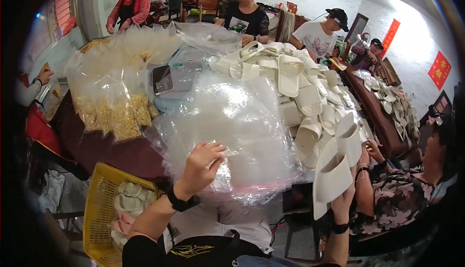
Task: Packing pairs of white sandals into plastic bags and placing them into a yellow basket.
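Observation:
My left hand (201, 163) is over a stack of clear plastic bags (252, 126) on the table. Its thumb and fingers are drawn together on the film of the top bag. At the right, my right hand (343, 201) grips a pair of white slide sandals (334, 182), held upright beside the table edge. Part of that hand is hidden behind the soles. Just beyond it rises a big heap of white slides (290, 76). Both wrists wear dark bands.
Bags of small yellow pieces (121, 114) stand at the left near a dark phone (162, 79). A yellow basket (99, 194) with sandals sits below the table at my left. Co-workers sit or stand around; one person's patterned sleeve (392, 199) is close at my right.

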Demonstrator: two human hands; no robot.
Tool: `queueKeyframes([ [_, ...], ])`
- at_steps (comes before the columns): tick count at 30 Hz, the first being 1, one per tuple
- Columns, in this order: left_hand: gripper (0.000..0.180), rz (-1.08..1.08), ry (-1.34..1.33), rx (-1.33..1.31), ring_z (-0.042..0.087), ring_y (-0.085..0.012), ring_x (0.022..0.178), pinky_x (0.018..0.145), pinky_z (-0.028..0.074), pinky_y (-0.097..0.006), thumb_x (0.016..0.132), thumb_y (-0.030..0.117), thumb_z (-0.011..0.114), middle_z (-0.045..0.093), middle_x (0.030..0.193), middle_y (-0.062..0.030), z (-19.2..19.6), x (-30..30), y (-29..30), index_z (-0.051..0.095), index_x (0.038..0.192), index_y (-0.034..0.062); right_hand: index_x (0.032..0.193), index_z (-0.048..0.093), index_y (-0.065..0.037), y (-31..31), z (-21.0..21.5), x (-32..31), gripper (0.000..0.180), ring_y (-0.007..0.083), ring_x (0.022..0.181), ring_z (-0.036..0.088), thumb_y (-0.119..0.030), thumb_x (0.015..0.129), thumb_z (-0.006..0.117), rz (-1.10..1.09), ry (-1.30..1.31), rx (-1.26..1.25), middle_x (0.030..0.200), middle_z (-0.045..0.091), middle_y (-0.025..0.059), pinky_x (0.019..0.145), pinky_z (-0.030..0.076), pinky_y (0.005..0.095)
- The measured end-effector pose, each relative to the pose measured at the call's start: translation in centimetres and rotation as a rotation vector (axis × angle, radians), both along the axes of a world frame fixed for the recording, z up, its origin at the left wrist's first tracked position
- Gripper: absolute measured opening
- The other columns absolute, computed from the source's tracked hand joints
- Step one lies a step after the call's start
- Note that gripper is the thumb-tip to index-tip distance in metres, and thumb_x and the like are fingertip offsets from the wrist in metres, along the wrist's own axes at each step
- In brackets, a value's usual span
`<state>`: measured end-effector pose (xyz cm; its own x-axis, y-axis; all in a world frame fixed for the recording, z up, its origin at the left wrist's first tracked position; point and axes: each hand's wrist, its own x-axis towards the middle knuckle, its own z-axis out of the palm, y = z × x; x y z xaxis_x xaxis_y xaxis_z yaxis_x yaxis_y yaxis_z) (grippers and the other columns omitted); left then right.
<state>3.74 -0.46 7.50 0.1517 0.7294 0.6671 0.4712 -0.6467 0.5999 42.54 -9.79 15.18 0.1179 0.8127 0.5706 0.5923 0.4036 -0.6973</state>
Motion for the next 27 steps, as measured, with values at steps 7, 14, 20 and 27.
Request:
queueKeyframes([
  [7,0.012,-0.018,-0.007,0.067,0.071,-0.0311,0.102,0.090,0.051,-0.043,0.088,0.000,0.068,0.075,0.107,-0.0128,1.5,0.5,-0.9,0.067,0.100,0.0045,0.117,0.068,0.001,-1.1,1.1,-3.5,0.040,0.0441,0.113,0.057,0.001,0.078,0.061,0.286,-0.395,-0.031,0.125,0.058,0.0243,0.096,0.048,0.0445],
  [14,0.009,0.049,-0.348,-0.162,0.070,-0.0178,0.096,0.081,0.052,-0.027,0.098,0.005,0.059,0.072,0.120,-0.0170,2.9,-1.7,-1.0,0.052,0.102,0.0026,0.118,0.067,-0.001,-0.6,-1.5,-5.7,0.048,0.0408,0.109,0.050,0.006,0.071,0.060,0.485,-0.423,-0.098,0.123,0.055,0.0208,0.098,0.039,0.0468],
  [20,0.010,0.030,0.104,0.034,0.066,-0.0330,0.116,0.107,0.039,-0.054,0.090,0.003,0.065,0.071,0.123,-0.0137,3.3,-0.9,-1.3,0.057,0.097,0.0054,0.121,0.067,-0.003,-1.3,1.3,-8.2,0.052,0.0356,0.108,0.048,0.005,0.070,0.061,0.627,-0.567,-0.110,0.117,0.054,0.0164,0.099,0.034,0.0464],
  [27,0.011,-0.071,0.137,0.022,0.062,-0.0335,0.124,0.107,0.037,-0.059,0.088,0.003,0.065,0.068,0.130,-0.0141,3.5,0.5,-1.6,0.058,0.096,0.0062,0.119,0.063,-0.006,0.4,-0.6,-8.5,0.051,0.0336,0.106,0.049,0.004,0.069,0.066,0.662,-0.713,-0.124,0.113,0.051,0.0154,0.094,0.034,0.0484],
])
